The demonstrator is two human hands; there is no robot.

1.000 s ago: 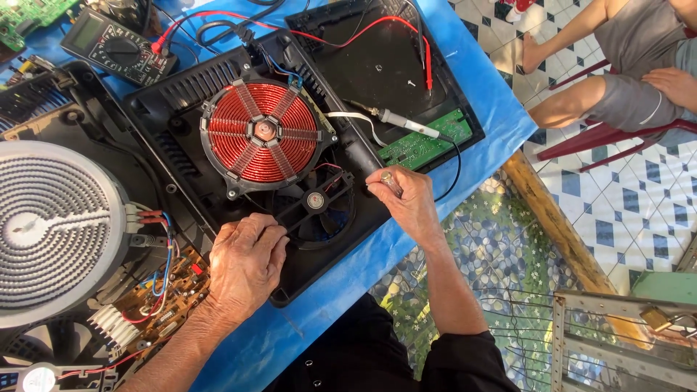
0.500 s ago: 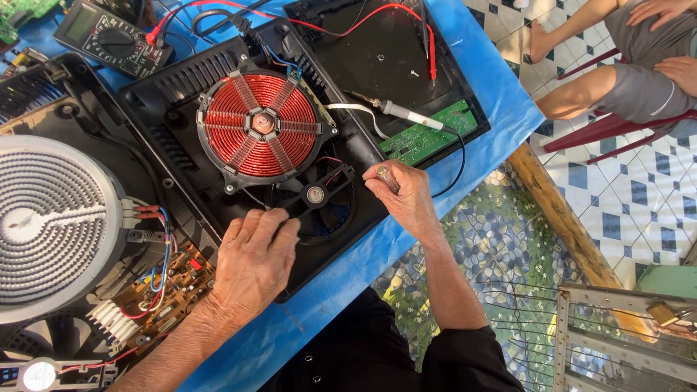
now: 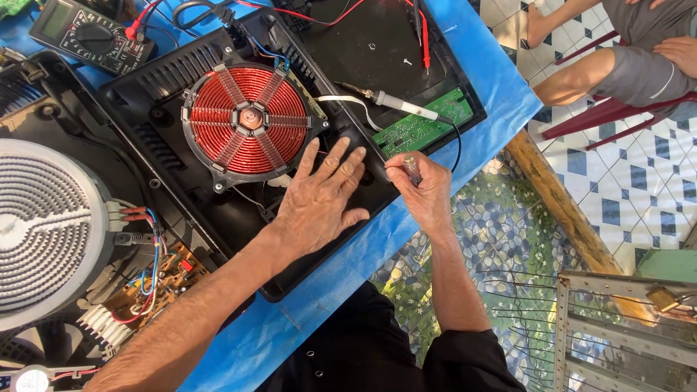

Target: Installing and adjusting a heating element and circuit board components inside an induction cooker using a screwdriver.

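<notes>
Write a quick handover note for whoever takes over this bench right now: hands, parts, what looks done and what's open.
Left hand: flat on the open black cooker base, beside the red coil.
Right hand: pinching a small screwdriver at the base's right edge.
Nearby: green circuit board, soldering iron, multimeter, and a second opened cooker at left.
Done: cover off, coil exposed.
Left: base not closed; which screw is being worked is hidden.
</notes>
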